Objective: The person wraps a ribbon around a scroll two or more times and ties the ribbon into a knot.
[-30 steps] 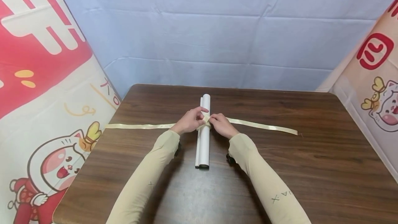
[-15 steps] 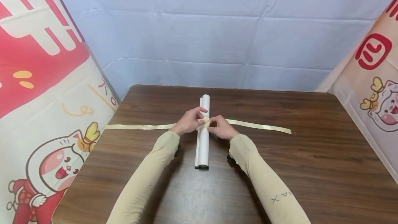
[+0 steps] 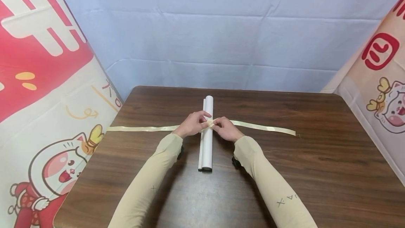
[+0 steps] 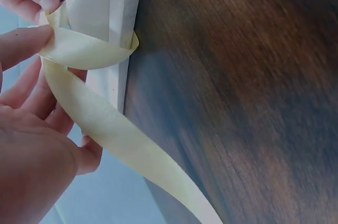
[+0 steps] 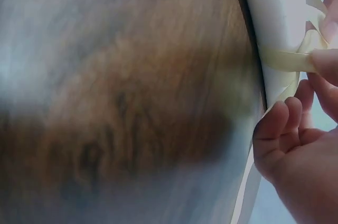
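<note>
A long white roll (image 3: 207, 152), dark at its near end and with a thin slat along its left side, lies lengthwise on the table. A pale yellow satin ribbon (image 3: 142, 128) goes round its middle, with one tail stretched to each side. My left hand (image 3: 191, 124) pinches the ribbon between thumb and finger over the roll. From the other side my right hand (image 3: 226, 129) pinches it at the same spot. In the left wrist view the ribbon (image 4: 116, 134) crosses itself in a loop at the fingertips. The knot's inside is partly hidden by fingers.
The dark wood-grain table (image 3: 316, 171) has rounded far corners. A pale blue cloth backdrop (image 3: 215, 38) hangs behind it. Printed cartoon panels (image 3: 63, 157) flank both sides. The ribbon's right tail ends in a loose thread.
The ribbon at the knot has been drawn into a more bunched shape. Its right tail end has slid a little to the left. My right fingers have shifted slightly; the left hand stays almost still.
</note>
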{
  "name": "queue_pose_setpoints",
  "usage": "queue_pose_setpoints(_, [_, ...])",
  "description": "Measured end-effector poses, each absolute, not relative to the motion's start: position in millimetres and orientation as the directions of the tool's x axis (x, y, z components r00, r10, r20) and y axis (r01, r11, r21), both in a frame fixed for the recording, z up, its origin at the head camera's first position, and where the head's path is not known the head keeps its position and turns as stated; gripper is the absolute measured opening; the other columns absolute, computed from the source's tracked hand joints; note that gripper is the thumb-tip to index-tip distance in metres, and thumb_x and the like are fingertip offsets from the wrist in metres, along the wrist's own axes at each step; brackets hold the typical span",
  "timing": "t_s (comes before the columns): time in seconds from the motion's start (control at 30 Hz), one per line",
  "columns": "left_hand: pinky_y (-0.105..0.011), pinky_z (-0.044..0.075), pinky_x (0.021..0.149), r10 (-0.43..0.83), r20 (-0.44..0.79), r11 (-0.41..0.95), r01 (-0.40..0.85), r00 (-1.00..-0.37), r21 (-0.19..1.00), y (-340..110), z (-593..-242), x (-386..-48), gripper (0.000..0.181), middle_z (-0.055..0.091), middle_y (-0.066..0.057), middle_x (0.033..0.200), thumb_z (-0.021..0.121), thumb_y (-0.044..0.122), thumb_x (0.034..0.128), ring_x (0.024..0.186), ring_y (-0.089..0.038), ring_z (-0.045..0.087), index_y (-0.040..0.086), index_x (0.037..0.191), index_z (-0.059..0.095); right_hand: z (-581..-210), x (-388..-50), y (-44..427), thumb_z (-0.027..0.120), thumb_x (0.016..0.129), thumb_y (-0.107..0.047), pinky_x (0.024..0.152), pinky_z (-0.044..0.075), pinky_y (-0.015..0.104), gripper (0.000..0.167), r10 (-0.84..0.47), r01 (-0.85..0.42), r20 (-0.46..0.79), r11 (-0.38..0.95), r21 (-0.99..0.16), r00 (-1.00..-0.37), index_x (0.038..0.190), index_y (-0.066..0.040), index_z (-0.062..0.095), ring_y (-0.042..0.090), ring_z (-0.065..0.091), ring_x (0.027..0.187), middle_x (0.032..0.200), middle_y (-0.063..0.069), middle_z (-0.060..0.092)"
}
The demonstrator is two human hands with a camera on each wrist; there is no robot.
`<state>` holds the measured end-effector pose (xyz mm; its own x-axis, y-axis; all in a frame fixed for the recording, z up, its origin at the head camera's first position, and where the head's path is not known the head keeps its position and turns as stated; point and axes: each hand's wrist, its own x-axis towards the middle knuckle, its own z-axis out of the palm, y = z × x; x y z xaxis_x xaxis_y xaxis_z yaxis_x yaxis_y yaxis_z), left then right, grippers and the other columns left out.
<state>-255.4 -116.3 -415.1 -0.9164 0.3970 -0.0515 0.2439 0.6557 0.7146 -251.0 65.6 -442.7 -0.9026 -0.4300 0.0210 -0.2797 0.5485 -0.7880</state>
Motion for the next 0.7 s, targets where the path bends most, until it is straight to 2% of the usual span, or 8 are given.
queue_pose_setpoints(0.13, [-0.022,0.047,0.07,0.403,-0.058,0.662,0.247,-0.913,0.708,-116.1,-415.3,-256.4,0.033,0.072,-0.009,0.094,0.063,0.01,0.0899,0.081,-0.014,0.061,0.007,0.122,0.061,-442.3,-251.4,66.3,0.052,0.094,-0.01,0.095,0.038,0.041,0.02,-0.427,-0.279,0.025,0.545,-0.791,-0.904,0.094,0.001,0.069,0.029,0.05,0.106,0.109,0.018,0.062])
queue_pose_setpoints(0.33, [-0.022,0.047,0.07,0.418,-0.07,0.654,0.247,-0.906,0.715,-115.4,-415.8,-256.0,0.032,0.071,-0.008,0.092,0.064,0.012,0.0897,0.08,-0.013,0.061,0.007,0.121,0.062,-441.5,-250.6,66.8,0.049,0.095,-0.009,0.097,0.039,0.043,0.022,-0.443,-0.303,0.034,0.554,-0.776,-0.896,0.093,0.003,0.068,0.03,0.051,0.109,0.107,0.018,0.064])
queue_pose_setpoints(0.57, [-0.023,0.046,0.069,0.432,-0.1,0.648,0.231,-0.896,0.726,-114.4,-415.1,-255.7,0.035,0.069,-0.012,0.096,0.062,0.01,0.0895,0.078,-0.015,0.058,0.006,0.124,0.06,-441.6,-249.1,67.2,0.054,0.094,-0.013,0.084,0.041,0.036,0.021,-0.374,-0.28,0.049,0.595,-0.753,-0.926,0.101,0.0,0.069,0.025,0.051,0.093,0.1,0.014,0.06])
queue_pose_setpoints(0.7, [-0.024,0.048,0.072,0.433,-0.118,0.643,0.215,-0.893,0.735,-114.2,-415.5,-255.9,0.036,0.068,-0.014,0.104,0.06,0.009,0.0888,0.082,-0.016,0.06,0.007,0.125,0.059,-442.7,-248.1,67.0,0.056,0.093,-0.016,0.083,0.043,0.036,0.021,-0.32,-0.243,0.041,0.626,-0.741,-0.947,0.106,-0.002,0.065,0.024,0.053,0.093,0.102,0.013,0.058])
